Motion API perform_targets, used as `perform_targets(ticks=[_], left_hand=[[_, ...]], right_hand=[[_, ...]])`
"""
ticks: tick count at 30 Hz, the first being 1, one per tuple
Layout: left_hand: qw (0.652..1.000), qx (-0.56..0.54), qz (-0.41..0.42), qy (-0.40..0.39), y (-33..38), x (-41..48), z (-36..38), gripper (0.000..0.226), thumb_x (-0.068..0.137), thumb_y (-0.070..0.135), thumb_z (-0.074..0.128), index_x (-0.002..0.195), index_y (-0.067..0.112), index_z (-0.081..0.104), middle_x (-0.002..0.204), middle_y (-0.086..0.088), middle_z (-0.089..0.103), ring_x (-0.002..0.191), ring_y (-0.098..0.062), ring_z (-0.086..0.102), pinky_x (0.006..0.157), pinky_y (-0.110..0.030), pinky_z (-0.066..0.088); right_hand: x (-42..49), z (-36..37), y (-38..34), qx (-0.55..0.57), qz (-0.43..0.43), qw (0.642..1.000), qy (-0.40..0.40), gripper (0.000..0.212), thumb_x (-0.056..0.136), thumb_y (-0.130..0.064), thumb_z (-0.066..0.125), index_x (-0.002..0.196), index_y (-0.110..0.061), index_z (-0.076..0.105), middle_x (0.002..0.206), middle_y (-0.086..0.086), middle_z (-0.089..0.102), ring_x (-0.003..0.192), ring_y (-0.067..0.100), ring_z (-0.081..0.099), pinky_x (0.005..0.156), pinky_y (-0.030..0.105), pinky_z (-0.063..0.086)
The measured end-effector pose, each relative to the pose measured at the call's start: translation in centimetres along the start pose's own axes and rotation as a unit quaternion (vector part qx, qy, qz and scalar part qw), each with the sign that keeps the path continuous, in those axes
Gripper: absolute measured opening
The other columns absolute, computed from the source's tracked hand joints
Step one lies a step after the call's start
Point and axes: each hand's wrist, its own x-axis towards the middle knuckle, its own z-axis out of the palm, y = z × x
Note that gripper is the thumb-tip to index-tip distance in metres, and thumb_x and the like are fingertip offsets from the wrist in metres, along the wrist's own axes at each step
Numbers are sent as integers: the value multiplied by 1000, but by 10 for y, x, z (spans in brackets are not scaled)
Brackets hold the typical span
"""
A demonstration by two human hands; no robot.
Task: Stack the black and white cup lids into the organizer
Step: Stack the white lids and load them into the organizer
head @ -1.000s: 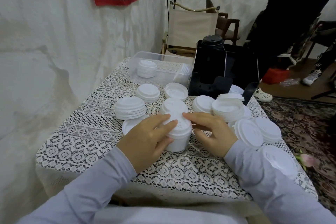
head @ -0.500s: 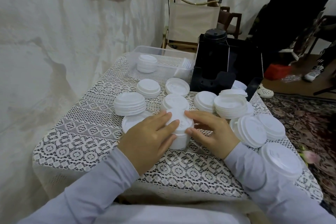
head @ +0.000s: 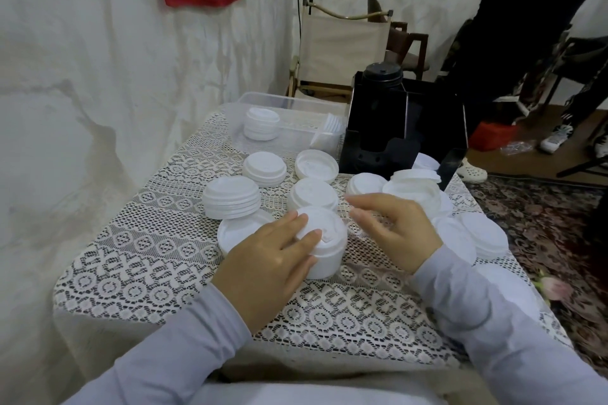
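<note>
Left hand [head: 273, 260] steadies a tall stack of white plastic cup lids [head: 330, 250]; right hand [head: 394, 230] hovers just beside it.

The left hand's fingers lie fairly straight against the stack's top and side. The right hand is loosely curled, blurred and holds nothing. The stack stands on the lace-covered worktop [head: 164, 240], well short of the black plastic organizer [head: 431, 115]. Lifted by one side only, so tall a column may shear or topple, and a careless reach could knock the crowded smaller white piles [head: 314, 192] around it.
</note>
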Motion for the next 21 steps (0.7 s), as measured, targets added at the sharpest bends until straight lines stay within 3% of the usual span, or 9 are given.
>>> perform_targets(ticks=[2, 3, 6, 10, 12, 16, 21], left_hand=[[1000, -6, -6, -5, 0, 1, -1, 37, 88, 29, 47, 109, 7, 69, 114, -18, 66, 108, -33, 62, 81, -45, 56], [1000, -7, -8, -7, -1, 1, -2, 37, 88, 29, 47, 108, 7, 70, 114, -18, 66, 108, -33, 63, 80, -45, 56], [1000, -12, -12, -11, -1, 3, -3, 39, 88, 31, 46, 108, 9, 70, 114, -17, 66, 107, -32, 63, 80, -45, 56], [1000, -8, -12, -24, -2, 3, -5, 39, 88, 32, 46, 109, 10, 70, 114, -16, 66, 106, -32, 63, 80, -45, 56], [1000, -6, -11, -26, -3, 3, -5, 39, 88, 32, 46, 109, 10, 70, 113, -16, 67, 106, -32, 64, 80, -45, 56], [999, -1, -11, -30, -2, 4, -7, 39, 87, 32, 45, 108, 10, 70, 112, -16, 67, 105, -31, 64, 80, -45, 56], [999, 5, -8, -33, 0, 6, -8, 39, 86, 31, 46, 105, 10, 71, 110, -15, 68, 103, -30, 65, 78, -44, 57]], right_hand=[[12, -15, 3, -197, -24, 973, 118, 25, 85, -30, 63, 104, -17, 73, 100, 0, 72, 92, 22, 66, 86, 38, 46], [18, -23, 5, -309, -15, 943, 125, 25, 85, -32, 60, 101, -18, 73, 99, 1, 72, 91, 26, 65, 88, 42, 40], [24, -38, 7, -499, 131, 856, -34, 32, 92, -46, 46, 100, -27, 70, 103, -4, 67, 103, 22, 56, 96, 40, 17], [18, -36, 11, -526, 125, 841, -40, 34, 93, -39, 43, 79, -24, 70, 88, -6, 64, 88, 19, 55, 92, 36, 15], [18, -36, 12, -515, 136, 845, -53, 31, 92, -42, 46, 78, -26, 68, 86, -6, 63, 88, 19, 55, 90, 36, 17], [23, -39, 12, -527, 168, 830, -76, 35, 88, -49, 50, 69, -22, 62, 61, -7, 49, 75, 20, 52, 90, 36, 25], [33, -32, 8, -543, 179, 816, -87, 37, 88, -55, 48, 69, -23, 53, 62, -6, 47, 72, 20, 48, 92, 37, 25]])
